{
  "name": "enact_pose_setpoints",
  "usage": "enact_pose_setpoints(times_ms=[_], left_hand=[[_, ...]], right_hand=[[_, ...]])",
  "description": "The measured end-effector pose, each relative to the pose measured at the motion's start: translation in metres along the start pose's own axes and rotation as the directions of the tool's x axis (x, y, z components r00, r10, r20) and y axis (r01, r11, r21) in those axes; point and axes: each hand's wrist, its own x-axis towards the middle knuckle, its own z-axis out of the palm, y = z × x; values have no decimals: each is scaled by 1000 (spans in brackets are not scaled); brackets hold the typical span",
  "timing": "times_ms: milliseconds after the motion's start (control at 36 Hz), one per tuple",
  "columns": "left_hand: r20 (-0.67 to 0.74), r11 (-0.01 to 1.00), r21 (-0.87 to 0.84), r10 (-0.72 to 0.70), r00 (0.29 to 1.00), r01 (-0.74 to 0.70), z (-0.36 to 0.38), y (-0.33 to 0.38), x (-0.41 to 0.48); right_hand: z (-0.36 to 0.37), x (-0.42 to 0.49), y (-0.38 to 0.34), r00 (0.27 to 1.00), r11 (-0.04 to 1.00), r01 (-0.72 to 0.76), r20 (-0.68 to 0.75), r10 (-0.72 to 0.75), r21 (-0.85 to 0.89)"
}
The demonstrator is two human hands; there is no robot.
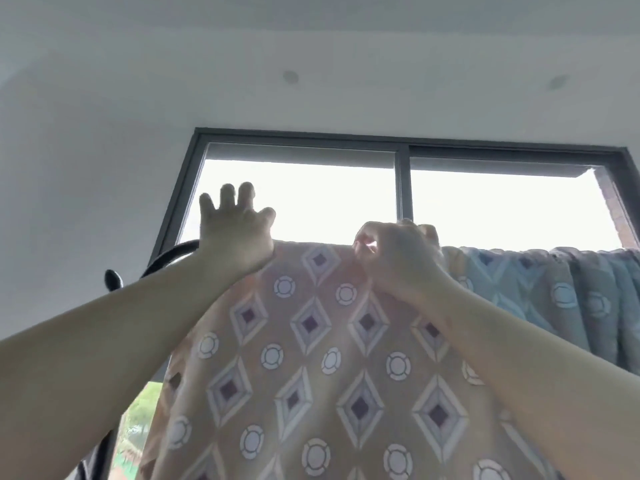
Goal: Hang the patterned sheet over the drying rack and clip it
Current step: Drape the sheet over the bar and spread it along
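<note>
1. The patterned sheet hangs over the top bar of the drying rack, which the cloth itself hides. The near side falls toward the camera in a broad, fairly smooth panel.
2. The left hand is open with its fingers spread, and the heel of the palm rests on the sheet's top edge near its left end.
3. The right hand has its fingers curled and pinches the top fold further right. The glare makes it impossible to tell whether it also holds a clip.
4. To do this step well, the flat left hand should pin the edge while the right gathers both layers over the bar. A clip then needs to bite the cloth and bar together, not the cloth alone.
5. A blue-grey cloth hangs bunched just beside the right hand and crowds that side, so it could get caught in the clip.
6. A dark curved tube, probably the rack's end, and a black knob lie just beside the left forearm.
7. The bright window behind washes out the top edge and makes fine finger work hard to see.
</note>
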Motion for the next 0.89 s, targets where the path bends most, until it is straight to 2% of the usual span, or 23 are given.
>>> enact_pose_setpoints(times_ms=[56,111,167,222,306,389,472,556,639,722,778,889], left_hand=[[35,951,-296,103,994,-88,-5,18,-1],[126,809,-576,232,965,-120,-4,37,-3],[171,690,-713,343,924,-124,5,48,-5],[149,695,-700,371,917,-168,15,48,-4],[145,790,-595,286,947,-148,15,37,-5],[150,848,-526,168,974,-65,15,19,-10],[157,936,-345,-12,987,66,17,6,-9],[142,944,-287,-125,982,162,10,11,-8],[121,901,-412,-93,988,136,3,31,-9],[100,751,-660,65,993,17,-1,53,-14],[49,679,-732,144,988,-63,-1,60,-17],[-31,626,-775,98,995,-86,1,55,-14]], right_hand=[[-2,-1,8,998,997,-66,-11,65,-49],[-6,-2,14,993,991,-117,-16,116,-59],[-9,-1,20,989,988,-148,-11,147,-42],[-10,-2,24,985,985,-171,-10,171,-12],[-10,-5,25,985,985,-172,-20,172,-18],[-9,-9,22,988,986,-156,-5,156,-52],[-13,-13,20,987,977,-159,-2,161,-145],[-19,-14,23,979,950,-199,-1,205,-242],[-19,-13,27,970,965,-238,17,242,-111],[-15,-7,29,960,961,-276,-32,277,36],[-10,-3,25,961,961,-267,-51,271,74],[1,2,9,975,971,-210,-47,217,115]])
